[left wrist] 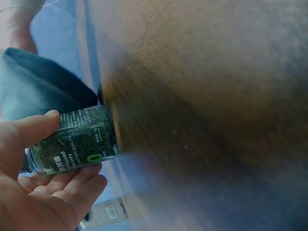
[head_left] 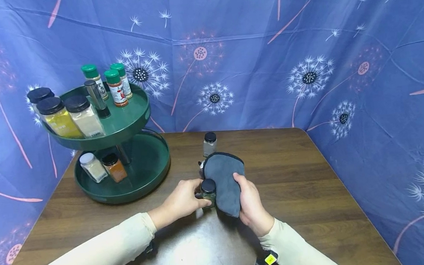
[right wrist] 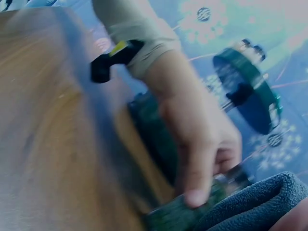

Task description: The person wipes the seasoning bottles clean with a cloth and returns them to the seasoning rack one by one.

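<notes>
My left hand (head_left: 181, 200) grips a small glass jar of chopped parsley (left wrist: 72, 139) with a black lid, thumb on one side and fingers on the other. In the head view the jar stands upright just left of a folded grey cloth (head_left: 224, 186) with dark edging. My right hand (head_left: 251, 202) holds that cloth at its right side, thumb on top, close against the jar. In the right wrist view the left thumb presses on the jar (right wrist: 178, 214), and the cloth (right wrist: 260, 202) lies beside it.
A two-tier green turntable (head_left: 126, 194) stands at the back left. Its upper tier bears several black-lidded jars (head_left: 59, 118) and green-capped shakers (head_left: 117, 88); two jars (head_left: 114, 168) lean on the lower tier. Behind the cloth is a clear black-lidded jar (head_left: 209, 144). Patterned blue fabric (head_left: 252, 74) borders the wooden table (head_left: 296, 184).
</notes>
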`<state>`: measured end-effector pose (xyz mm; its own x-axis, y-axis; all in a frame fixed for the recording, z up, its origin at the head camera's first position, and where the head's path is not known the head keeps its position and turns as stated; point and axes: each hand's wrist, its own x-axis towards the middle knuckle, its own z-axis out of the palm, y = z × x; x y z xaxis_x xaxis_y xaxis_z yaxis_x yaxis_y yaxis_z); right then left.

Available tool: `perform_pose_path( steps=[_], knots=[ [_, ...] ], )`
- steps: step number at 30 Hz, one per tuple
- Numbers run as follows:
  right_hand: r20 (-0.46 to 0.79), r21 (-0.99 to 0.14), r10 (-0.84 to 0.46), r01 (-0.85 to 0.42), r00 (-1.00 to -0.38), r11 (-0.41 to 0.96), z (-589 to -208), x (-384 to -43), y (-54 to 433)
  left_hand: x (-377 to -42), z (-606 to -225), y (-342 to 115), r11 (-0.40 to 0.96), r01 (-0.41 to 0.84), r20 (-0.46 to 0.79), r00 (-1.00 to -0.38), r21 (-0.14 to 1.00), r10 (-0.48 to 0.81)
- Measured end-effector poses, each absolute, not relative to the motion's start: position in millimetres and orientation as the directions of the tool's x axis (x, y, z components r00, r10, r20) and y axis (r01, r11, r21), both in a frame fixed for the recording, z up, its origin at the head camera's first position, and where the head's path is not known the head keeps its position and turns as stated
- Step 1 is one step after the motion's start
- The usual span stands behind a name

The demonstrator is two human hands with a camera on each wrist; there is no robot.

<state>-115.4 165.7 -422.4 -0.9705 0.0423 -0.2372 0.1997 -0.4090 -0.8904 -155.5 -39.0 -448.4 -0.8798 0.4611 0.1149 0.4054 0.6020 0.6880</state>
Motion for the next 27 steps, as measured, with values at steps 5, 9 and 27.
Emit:
perform_pose_path(
  steps=[5, 9, 27],
  knots=[
    [-0.201, -0.872, 0.037, 0.162, -0.979, -0.461, -404, -113, 168, -155, -448, -40, 0.594, 0.402, 0.118, -0.882, 0.697, 0.457],
    [-0.192, -0.873, 0.024, 0.16, -0.981, -0.461, -411, -110, 168, -157, -447, -40, 0.597, 0.422, 0.138, -0.876, 0.682, 0.462],
    [-0.259, -0.891, -0.008, 0.242, -0.966, -0.384, -430, -115, 168, -155, -444, -38, 0.635, 0.401, 0.096, -0.884, 0.66, 0.458]
  ],
)
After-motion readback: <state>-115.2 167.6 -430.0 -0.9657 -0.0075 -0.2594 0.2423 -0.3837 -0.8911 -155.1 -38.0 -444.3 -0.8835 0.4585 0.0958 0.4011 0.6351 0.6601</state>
